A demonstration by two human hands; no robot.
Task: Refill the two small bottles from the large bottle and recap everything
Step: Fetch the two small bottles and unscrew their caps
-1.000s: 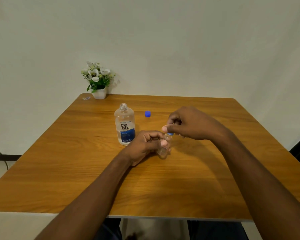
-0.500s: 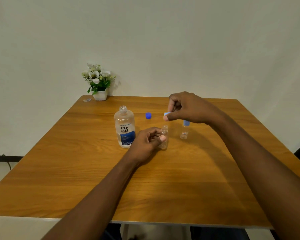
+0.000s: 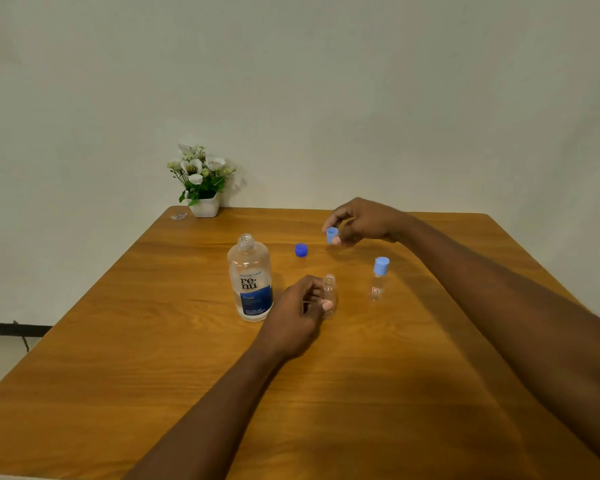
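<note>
I count 3 bottles, 3 caps. L hand (image 3: 298, 313) grips 1 uncapped small bottle (image 3: 328, 294); R hand (image 3: 364, 221) pinches 1 pale cap (image 3: 332, 234), maybe touching table (image 3: 187, 375); dark cap (image 3: 301, 249) beside those fingertips (image 3: 336, 240).

The large bottle (image 3: 249, 282) carries the only legible words: "re-nu" in big dark letters, split over two lines on its clear front, and "fresh" in pale letters on the blue panel beneath. Tiny print above the brand name and low on the blue panel is too small to read, as is the red-and-white label on the small capped bottle (image 3: 377, 284).
</note>
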